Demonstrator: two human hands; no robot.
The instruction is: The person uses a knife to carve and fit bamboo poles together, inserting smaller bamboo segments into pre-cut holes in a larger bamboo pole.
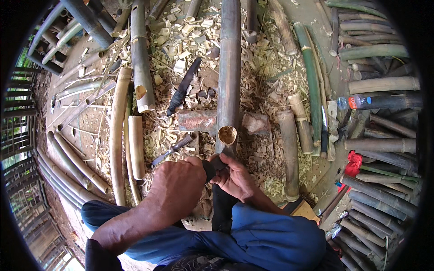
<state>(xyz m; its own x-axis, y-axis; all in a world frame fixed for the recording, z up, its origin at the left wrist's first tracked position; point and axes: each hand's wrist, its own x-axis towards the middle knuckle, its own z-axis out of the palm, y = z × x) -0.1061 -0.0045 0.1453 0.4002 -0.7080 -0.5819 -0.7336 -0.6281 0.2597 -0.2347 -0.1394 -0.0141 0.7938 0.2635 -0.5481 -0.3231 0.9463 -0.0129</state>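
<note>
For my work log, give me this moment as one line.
left hand: closed around dark tool handle | right hand: on same tool | bamboo pole: cut end by hands, resting on wood block | ground: bamboo shavings

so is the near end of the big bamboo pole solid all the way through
No, the bamboo pole ends in an open hollow mouth just above both hands, which grip a dark tool.

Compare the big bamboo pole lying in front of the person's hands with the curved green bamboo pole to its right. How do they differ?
The big bamboo pole is grey-brown and straight; the green bamboo pole is fresh green and bowed. The big pole is thicker, and its open, hollow cut end faces the hands, resting across a reddish block; the green one lies flat on the shavings, untouched. Both are long, jointed stems lying lengthways.
</note>
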